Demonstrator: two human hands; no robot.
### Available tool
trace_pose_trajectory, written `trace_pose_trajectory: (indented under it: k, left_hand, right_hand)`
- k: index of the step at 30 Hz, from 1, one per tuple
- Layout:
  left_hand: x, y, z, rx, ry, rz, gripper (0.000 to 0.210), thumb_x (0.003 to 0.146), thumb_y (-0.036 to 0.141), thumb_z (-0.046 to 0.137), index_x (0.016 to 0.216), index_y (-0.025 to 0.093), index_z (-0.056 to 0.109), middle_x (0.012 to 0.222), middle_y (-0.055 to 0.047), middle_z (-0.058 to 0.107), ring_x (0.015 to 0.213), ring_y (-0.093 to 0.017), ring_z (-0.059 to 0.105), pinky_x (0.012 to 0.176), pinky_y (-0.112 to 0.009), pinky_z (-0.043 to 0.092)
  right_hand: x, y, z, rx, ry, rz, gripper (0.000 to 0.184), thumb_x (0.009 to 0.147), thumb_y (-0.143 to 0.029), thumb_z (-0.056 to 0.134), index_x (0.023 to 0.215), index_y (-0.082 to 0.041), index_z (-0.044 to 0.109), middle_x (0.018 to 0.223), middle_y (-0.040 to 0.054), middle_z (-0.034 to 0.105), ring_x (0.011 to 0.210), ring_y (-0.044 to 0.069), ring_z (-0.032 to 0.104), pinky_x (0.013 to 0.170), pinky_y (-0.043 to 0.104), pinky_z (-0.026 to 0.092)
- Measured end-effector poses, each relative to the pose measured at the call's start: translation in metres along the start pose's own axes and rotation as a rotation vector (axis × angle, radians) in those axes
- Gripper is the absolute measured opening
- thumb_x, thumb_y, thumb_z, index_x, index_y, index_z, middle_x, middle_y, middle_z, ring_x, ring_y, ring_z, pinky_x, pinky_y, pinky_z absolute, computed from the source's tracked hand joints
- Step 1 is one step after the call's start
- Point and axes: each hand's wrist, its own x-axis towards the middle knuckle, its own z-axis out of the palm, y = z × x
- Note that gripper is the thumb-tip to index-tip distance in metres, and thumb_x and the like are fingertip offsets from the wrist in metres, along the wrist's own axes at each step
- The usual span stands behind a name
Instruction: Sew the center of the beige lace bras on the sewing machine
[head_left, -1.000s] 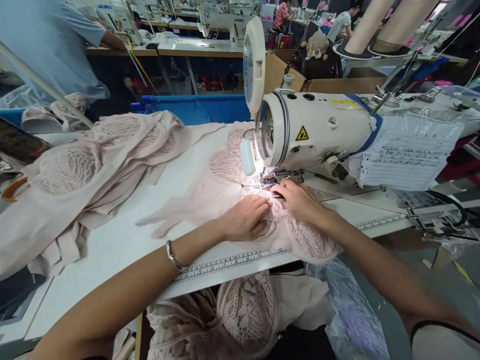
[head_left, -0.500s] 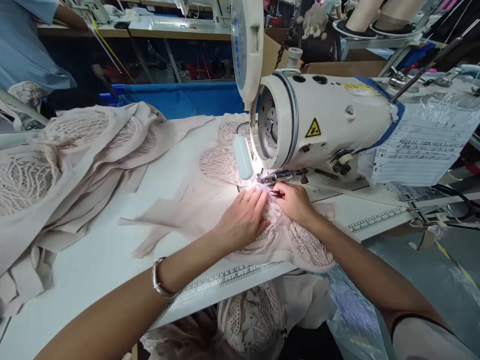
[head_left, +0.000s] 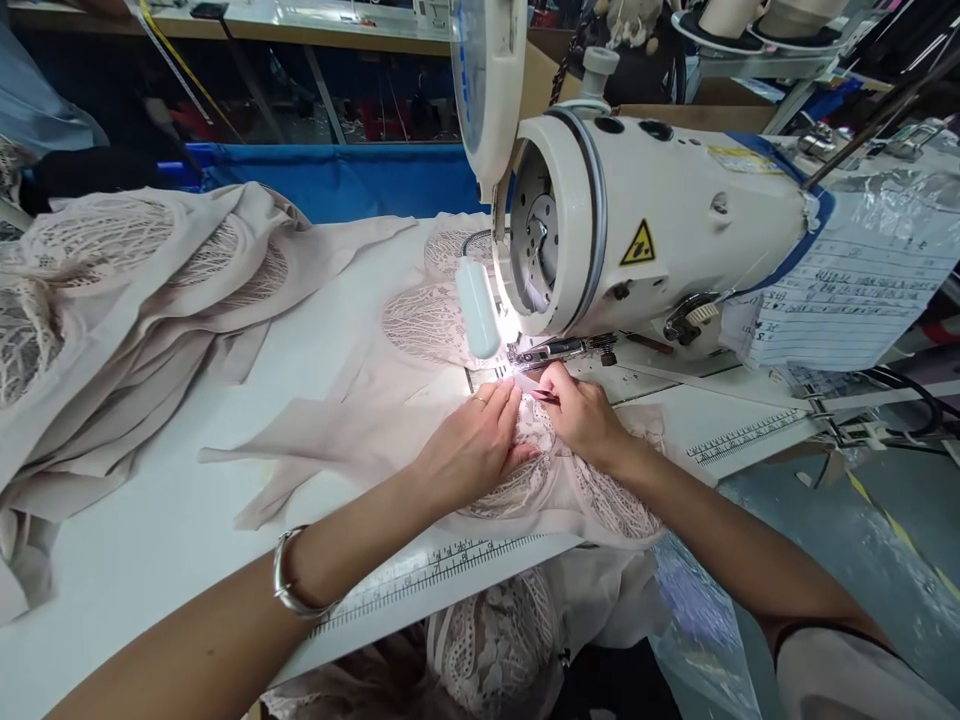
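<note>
A pale pink lace garment (head_left: 600, 490) with cup-shaped lace panels lies on the white sewing table, bunched under both hands. My left hand (head_left: 476, 435) rests on it with fingers stretched out flat, fingertips just in front of the lit needle area. My right hand (head_left: 585, 415) is closed around small thread snips (head_left: 545, 396), their dark pointed end facing my left fingertips. Between the two hands, a light strip of fabric (head_left: 526, 383) shows beside the presser foot (head_left: 516, 356). The sewing machine (head_left: 667, 215) stands right behind my hands.
A heap of similar lace garments (head_left: 165, 290) covers the left of the table. A small lamp (head_left: 478, 308) hangs by the needle. Ruler strips (head_left: 435, 572) run along the front edge. A handwritten sheet (head_left: 847, 280) hangs at right. More lace (head_left: 499, 640) lies below the table edge.
The view has shifted slightly, so the garment heap sits further left. Both hands stay by the needle. The snips show less of their red part, and the light strip between the fingertips shows more clearly.
</note>
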Motion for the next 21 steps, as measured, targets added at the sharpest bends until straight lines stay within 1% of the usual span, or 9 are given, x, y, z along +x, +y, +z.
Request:
trace_pose_trajectory:
  k: [2,4,6,8,11,14,16,18,21]
  left_hand:
    - [0.0,-0.002,0.0,-0.018,-0.003,0.0,0.069,0.104,0.052,0.038,0.139,-0.007,0.048,0.138,-0.03,0.058,0.125,-0.037,0.055,0.102,-0.05,0.049]
    - [0.001,-0.003,-0.001,-0.033,-0.016,0.003,0.068,0.104,0.052,0.04,0.14,-0.005,0.048,0.139,-0.03,0.057,0.124,-0.037,0.055,0.102,-0.052,0.047]
    - [0.002,-0.004,-0.002,-0.04,-0.032,0.007,0.066,0.103,0.052,0.041,0.138,-0.003,0.05,0.139,-0.03,0.057,0.12,-0.037,0.057,0.1,-0.051,0.047]
    - [0.004,-0.004,-0.003,-0.032,-0.054,0.003,0.062,0.103,0.052,0.042,0.135,0.0,0.053,0.14,-0.029,0.057,0.115,-0.036,0.057,0.096,-0.051,0.048]
    - [0.007,-0.003,-0.007,-0.008,-0.085,-0.005,0.058,0.102,0.052,0.044,0.13,0.002,0.056,0.139,-0.028,0.057,0.108,-0.034,0.057,0.089,-0.048,0.048]
    - [0.009,-0.003,-0.009,0.01,-0.083,0.0,0.055,0.1,0.05,0.048,0.128,0.003,0.056,0.139,-0.026,0.057,0.104,-0.033,0.056,0.088,-0.045,0.046]
    - [0.009,-0.003,-0.008,0.021,-0.07,-0.002,0.057,0.1,0.051,0.049,0.129,0.002,0.057,0.139,-0.025,0.057,0.104,-0.032,0.056,0.089,-0.044,0.045]
    - [0.008,-0.004,-0.007,0.038,-0.057,-0.009,0.063,0.1,0.053,0.049,0.132,0.0,0.055,0.14,-0.025,0.057,0.106,-0.033,0.055,0.092,-0.045,0.043]
    - [0.006,-0.004,-0.005,0.067,-0.04,-0.019,0.07,0.1,0.056,0.045,0.138,-0.002,0.051,0.143,-0.026,0.055,0.115,-0.036,0.053,0.1,-0.048,0.039]
  right_hand:
    - [-0.004,-0.002,0.001,-0.077,-0.005,-0.061,0.026,0.099,-0.016,0.037,0.1,-0.015,0.063,0.074,0.0052,0.068,0.063,0.018,0.062,0.061,0.027,0.043]
    - [-0.009,-0.005,0.0,-0.124,0.004,-0.126,0.031,0.102,-0.016,0.036,0.111,-0.012,0.066,0.077,0.0078,0.072,0.067,0.019,0.066,0.064,0.028,0.049]
    - [-0.011,-0.006,-0.001,-0.139,0.024,-0.183,0.036,0.103,-0.016,0.036,0.125,-0.009,0.064,0.088,0.0117,0.075,0.077,0.021,0.07,0.07,0.029,0.055]
    - [-0.013,-0.007,-0.001,-0.153,0.026,-0.221,0.04,0.103,-0.013,0.036,0.133,-0.007,0.062,0.099,0.0147,0.076,0.085,0.021,0.072,0.076,0.03,0.058]
    - [-0.012,-0.007,-0.001,-0.18,-0.019,-0.235,0.042,0.102,-0.01,0.036,0.134,-0.006,0.062,0.1,0.0152,0.076,0.087,0.022,0.072,0.078,0.03,0.06]
    - [-0.011,-0.006,0.0,-0.19,-0.061,-0.232,0.042,0.102,-0.01,0.035,0.132,-0.005,0.064,0.1,0.0155,0.076,0.088,0.022,0.072,0.079,0.031,0.06]
    - [-0.01,-0.005,0.001,-0.197,-0.069,-0.228,0.042,0.101,-0.009,0.036,0.131,-0.005,0.064,0.1,0.0153,0.076,0.087,0.022,0.072,0.078,0.03,0.059]
    - [-0.01,-0.004,0.002,-0.203,-0.075,-0.218,0.043,0.1,-0.009,0.037,0.133,-0.004,0.063,0.098,0.0147,0.076,0.086,0.022,0.072,0.077,0.03,0.058]
    - [-0.008,-0.004,0.001,-0.196,-0.1,-0.18,0.045,0.098,-0.01,0.038,0.137,-0.005,0.061,0.098,0.0142,0.076,0.085,0.022,0.072,0.076,0.031,0.058]
